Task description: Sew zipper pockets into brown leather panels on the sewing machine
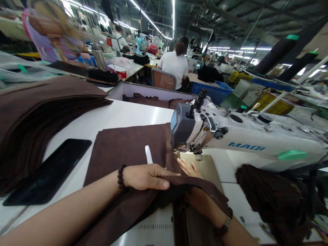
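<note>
Step in hand, judged from the hands: feeding brown fabric (128, 150) to the needle of the sewing machine (194, 131). The left hand (146, 176) lies near-flat on the fabric, fingers together, thumb pinching a folded edge at its right. The right hand (191, 171) is mostly hidden under that fold; only the fingertips show, stretched flat on the tan plate just in front of the presser foot. Whether it grips anything cannot be told.

The fabric lies on the white counter (123, 114), running from near centre to under the machine head. A small white tab (148, 154) sits on it just beyond the left hand.

The next move likely calls for lining the folded edge up with the foot, fingertips kept wide of the needle.

Room:
- Left: black phone (48, 174) near the fabric's left edge, stack of brown pieces (38, 112) further left, so sideways slack is limited.
- Far: bare counter, then a tray of brown pieces (153, 99).
- Right: the machine body blocks, with a dark fuzzy bundle (271, 194) near right.
- Near: fabric drapes over the counter's near edge.

A person in white (175, 65) sits far off, back turned.
</note>
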`<state>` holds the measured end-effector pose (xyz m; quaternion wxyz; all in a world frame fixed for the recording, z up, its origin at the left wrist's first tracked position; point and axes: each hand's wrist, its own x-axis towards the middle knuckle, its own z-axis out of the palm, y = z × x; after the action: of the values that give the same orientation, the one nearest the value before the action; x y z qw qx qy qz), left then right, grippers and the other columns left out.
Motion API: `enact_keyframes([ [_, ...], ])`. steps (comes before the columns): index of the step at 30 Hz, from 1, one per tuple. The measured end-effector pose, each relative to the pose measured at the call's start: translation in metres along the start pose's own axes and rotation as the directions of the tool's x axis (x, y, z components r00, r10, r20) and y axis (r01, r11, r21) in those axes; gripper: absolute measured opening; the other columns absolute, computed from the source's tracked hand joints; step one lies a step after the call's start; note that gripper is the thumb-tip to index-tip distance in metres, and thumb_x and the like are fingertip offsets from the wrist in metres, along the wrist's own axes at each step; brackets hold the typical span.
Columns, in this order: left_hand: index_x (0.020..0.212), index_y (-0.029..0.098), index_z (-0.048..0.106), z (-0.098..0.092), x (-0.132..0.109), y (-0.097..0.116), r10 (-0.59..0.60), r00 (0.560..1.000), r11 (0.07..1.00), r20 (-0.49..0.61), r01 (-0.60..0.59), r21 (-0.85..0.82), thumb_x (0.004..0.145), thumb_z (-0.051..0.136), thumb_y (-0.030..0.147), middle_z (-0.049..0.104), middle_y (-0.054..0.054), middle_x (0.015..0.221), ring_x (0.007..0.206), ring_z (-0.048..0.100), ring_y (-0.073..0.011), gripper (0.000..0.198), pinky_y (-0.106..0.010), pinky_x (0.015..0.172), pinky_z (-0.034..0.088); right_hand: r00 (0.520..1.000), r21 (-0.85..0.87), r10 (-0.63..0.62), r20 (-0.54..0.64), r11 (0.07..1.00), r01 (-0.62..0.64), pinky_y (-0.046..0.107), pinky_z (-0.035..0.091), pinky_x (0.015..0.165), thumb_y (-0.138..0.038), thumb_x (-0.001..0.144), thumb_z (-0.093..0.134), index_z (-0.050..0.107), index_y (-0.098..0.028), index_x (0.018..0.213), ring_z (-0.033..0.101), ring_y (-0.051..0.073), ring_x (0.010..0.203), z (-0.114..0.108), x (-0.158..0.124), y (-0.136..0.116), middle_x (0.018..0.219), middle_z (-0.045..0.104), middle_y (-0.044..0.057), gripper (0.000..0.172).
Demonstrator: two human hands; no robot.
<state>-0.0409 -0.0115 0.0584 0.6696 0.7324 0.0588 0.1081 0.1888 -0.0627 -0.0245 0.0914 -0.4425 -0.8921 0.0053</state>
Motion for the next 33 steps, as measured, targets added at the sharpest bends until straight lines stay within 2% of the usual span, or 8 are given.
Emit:
enact_keyframes([
  [7,0.123,0.009,0.05,-0.006,-0.005,0.007,-0.053,0.997,0.998,0.056,0.051,0.038,0.089,0.042,0.045,0.04,-0.01,0.134,0.128,0.031,-0.0234,0.049,-0.029,0.107,0.018,0.994,-0.009,0.057,0.093,0.998,-0.056,0.046,0.025,0.106,-0.024,0.085,0.039,0.027,-0.018,0.138,0.032,0.02,0.128,0.01,0.003,0.005,0.137,0.036,0.012,0.054],
  [13,0.128,0.008,0.043,-0.007,0.004,0.003,-0.067,0.996,0.997,0.057,0.065,0.047,0.088,0.043,0.047,0.04,-0.012,0.134,0.126,0.034,-0.025,0.056,-0.032,0.108,0.019,0.989,-0.069,0.023,0.148,0.998,-0.013,0.046,0.029,0.104,-0.027,0.085,0.041,0.031,-0.018,0.137,0.03,0.023,0.129,0.019,0.005,0.014,0.141,0.029,0.012,0.054],
  [17,0.124,0.008,0.048,-0.009,0.002,0.007,-0.079,0.992,0.994,0.096,0.071,0.088,0.09,0.04,0.045,0.041,-0.012,0.134,0.125,0.035,-0.0246,0.051,-0.031,0.107,0.02,0.982,-0.067,0.017,0.19,0.998,-0.004,0.045,0.035,0.1,-0.02,0.087,0.035,0.031,-0.018,0.137,0.032,0.023,0.128,0.019,0.007,0.018,0.139,0.032,0.01,0.05],
  [20,0.109,0.009,0.06,-0.008,-0.001,0.011,-0.115,0.985,0.974,0.126,0.087,0.211,0.09,0.038,0.046,0.046,-0.014,0.13,0.123,0.039,-0.0253,0.047,-0.03,0.104,0.025,0.992,-0.037,0.032,0.122,0.999,-0.027,0.044,0.032,0.103,-0.019,0.088,0.031,0.029,-0.019,0.137,0.03,0.02,0.129,0.01,0.004,0.013,0.139,0.032,0.008,0.05],
  [23,0.09,0.011,0.066,-0.008,0.002,0.007,-0.159,0.987,0.913,0.03,0.135,0.385,0.085,0.043,0.053,0.042,-0.014,0.133,0.121,0.04,-0.0289,0.048,-0.031,0.102,0.029,0.999,-0.032,0.026,0.034,0.999,-0.025,0.048,0.026,0.106,-0.024,0.087,0.035,0.028,-0.014,0.137,0.026,0.022,0.131,-0.002,-0.001,0.001,0.141,0.03,0.011,0.052],
  [26,0.087,0.008,0.065,-0.009,0.008,0.001,-0.153,0.988,0.88,-0.029,0.15,0.45,0.085,0.041,0.055,0.037,-0.017,0.135,0.119,0.041,-0.0298,0.053,-0.031,0.102,0.029,0.999,-0.048,-0.026,-0.037,0.999,0.024,0.05,0.022,0.107,-0.022,0.087,0.036,0.028,-0.015,0.137,0.025,0.023,0.131,-0.007,-0.004,-0.006,0.14,0.031,0.011,0.052],
  [29,0.09,0.008,0.064,-0.014,0.012,0.001,-0.121,0.992,0.931,0.021,0.105,0.351,0.089,0.035,0.052,0.041,-0.015,0.132,0.117,0.043,-0.0271,0.053,-0.029,0.101,0.028,0.996,-0.006,-0.034,-0.077,0.999,0.034,0.049,0.027,0.106,-0.022,0.087,0.034,0.034,-0.016,0.134,0.031,0.023,0.128,-0.009,-0.002,-0.007,0.137,0.038,0.011,0.048],
  [33,0.103,0.009,0.061,-0.021,0.009,0.006,-0.084,0.992,0.991,0.096,0.073,0.115,0.088,0.037,0.051,0.055,-0.01,0.115,0.105,0.051,-0.0242,0.051,-0.029,0.095,0.035,0.997,0.039,0.043,-0.071,0.998,-0.041,0.045,0.034,0.103,-0.02,0.088,0.031,0.032,-0.012,0.135,0.036,0.022,0.126,-0.015,0.001,-0.009,0.133,0.041,0.014,0.048],
])
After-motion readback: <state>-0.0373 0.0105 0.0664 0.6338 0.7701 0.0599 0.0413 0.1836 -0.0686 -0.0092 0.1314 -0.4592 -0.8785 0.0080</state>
